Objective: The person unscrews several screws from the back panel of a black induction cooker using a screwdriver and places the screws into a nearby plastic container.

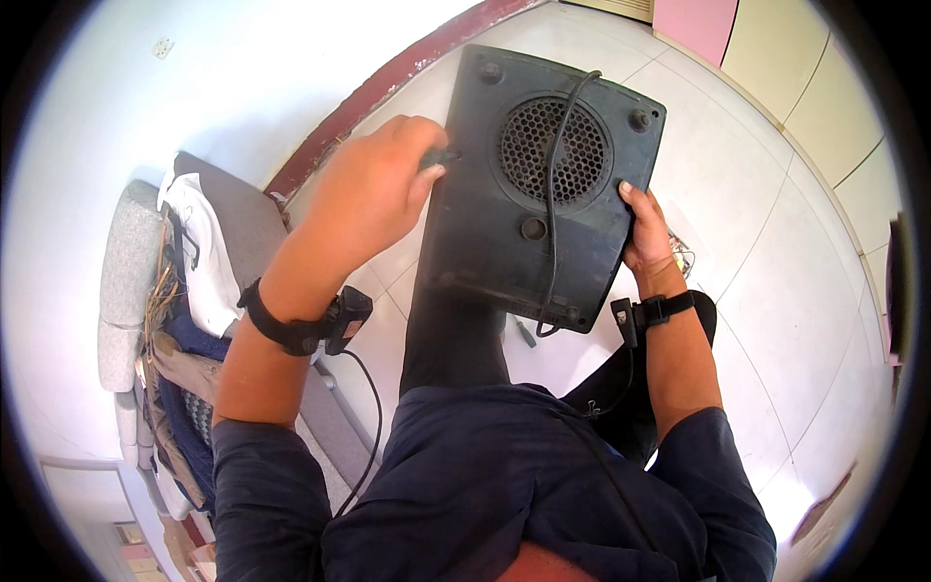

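- Dark blue shirt (504,485) fills the lower frame; both forearms carry black wrist straps (291,330).
- Appliance (543,184), a dark flat unit lying underside up across the lap, has a round vent grille (572,145) and a black cord (553,194) draped over it.
- Left hand (373,189): fingers curled, tips pressed together on a small dark part at the left edge.
- Right hand (645,238): fingers wrapped around the right edge, thumb on top.
- Judged rigid and moderately heavy, with a smooth plastic shell; best held by opposite edges.
- No containers visible; a chair (131,262) left of the left-hand fingers holds clothes.
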{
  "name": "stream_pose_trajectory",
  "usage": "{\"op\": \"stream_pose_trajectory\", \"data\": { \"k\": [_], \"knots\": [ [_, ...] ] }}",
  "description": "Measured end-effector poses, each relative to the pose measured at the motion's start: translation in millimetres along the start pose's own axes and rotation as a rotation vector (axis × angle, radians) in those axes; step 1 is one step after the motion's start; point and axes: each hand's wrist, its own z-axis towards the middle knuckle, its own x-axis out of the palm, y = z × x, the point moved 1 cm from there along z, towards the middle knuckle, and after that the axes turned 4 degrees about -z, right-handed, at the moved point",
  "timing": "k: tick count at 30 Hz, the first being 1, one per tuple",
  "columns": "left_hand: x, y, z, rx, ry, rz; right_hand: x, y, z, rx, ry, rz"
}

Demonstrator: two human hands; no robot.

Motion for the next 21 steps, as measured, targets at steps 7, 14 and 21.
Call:
{"op": "stream_pose_trajectory", "data": {
  "k": [7,14,21],
  "knots": [
    [7,0,-7,-0.108,-0.101,-0.027,-3,-1,1,0.008,-0.015,-0.002],
    [18,0,-18,-0.017,-0.212,0.030,-3,-2,2,0.009,-0.007,-0.010],
    [21,-8,-12,0.085,-0.113,0.054,-6,-4,3,0.004,0.022,-0.022]
  ]
}}
